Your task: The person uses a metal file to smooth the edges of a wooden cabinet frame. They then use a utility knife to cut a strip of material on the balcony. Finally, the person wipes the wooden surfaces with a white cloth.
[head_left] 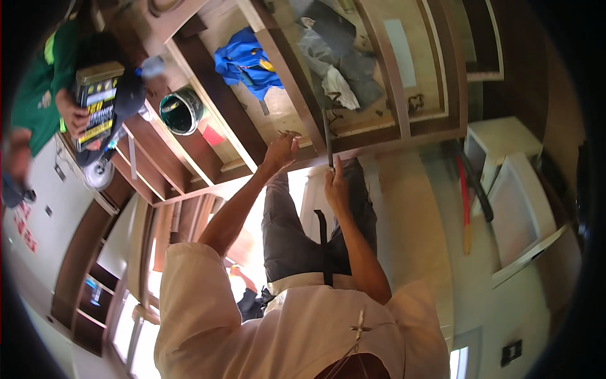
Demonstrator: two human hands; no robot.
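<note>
Two bare grips reach forward over the near edge of a brown wooden frame [290, 82] that is divided into compartments. The right grip [338, 189] is closed around the lower end of a slim dark rod [328, 142], its index finger stretched along the shaft. The rod points away from the person, its far part showing over the compartment with the grey sheeting; whether it touches anything there I cannot tell. The left grip [281, 153] is to the rod's left, well apart from it, with fingers bent; I cannot tell whether it pinches something small.

Beyond the left grip, a crumpled blue cloth [243, 60] with a yellow patch lies in one compartment. In the next compartment to the right are rumpled grey sheeting [366, 79] and a white crumpled piece [341, 90]. Farther right, a pale strip [401, 54] lies in another bay.

To the left is a bucket [181, 112] with a dark green inside. Past it, a co-worker's hand [74, 117], below a green sleeve, holds a black and yellow box [100, 104]. On the far right, a red-handled tool [465, 205] is beside a white cabinet [503, 148].
</note>
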